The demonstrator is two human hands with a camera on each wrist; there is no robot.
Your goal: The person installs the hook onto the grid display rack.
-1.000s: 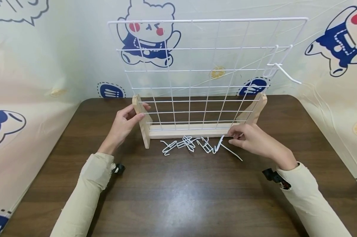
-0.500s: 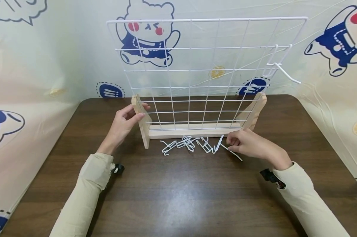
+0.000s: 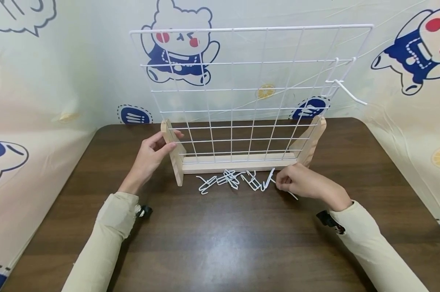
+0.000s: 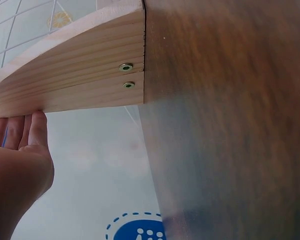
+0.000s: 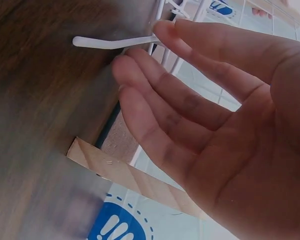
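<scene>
My left hand (image 3: 148, 154) holds the left wooden side (image 3: 175, 164) of a stand, thumb in front and fingers behind; the left wrist view shows fingertips on the edge of this wooden panel (image 4: 90, 75). Upright in the stand leans a white wire grid (image 3: 249, 28). At the right end of a row of loose hooks, my right hand (image 3: 307, 182) pinches a white wire hook (image 3: 266, 181) between thumb and forefinger. In the right wrist view the hook's prong (image 5: 110, 44) sticks out past the fingertips, the other fingers loosely bent. The hand partly hides this hook.
Several more white hooks (image 3: 229, 178) lie tangled before the stand's wooden base bar (image 3: 238, 163). One hook (image 3: 349, 92) hangs on the grid's upper right, its prong pointing forward. Behind the brown table (image 3: 212, 235) hangs a printed cloth (image 3: 95, 61).
My right hand has moved left and down from beside the base bar onto the rightmost loose hook, its fingers closing on the wire. The left hand stays on the wooden side.
</scene>
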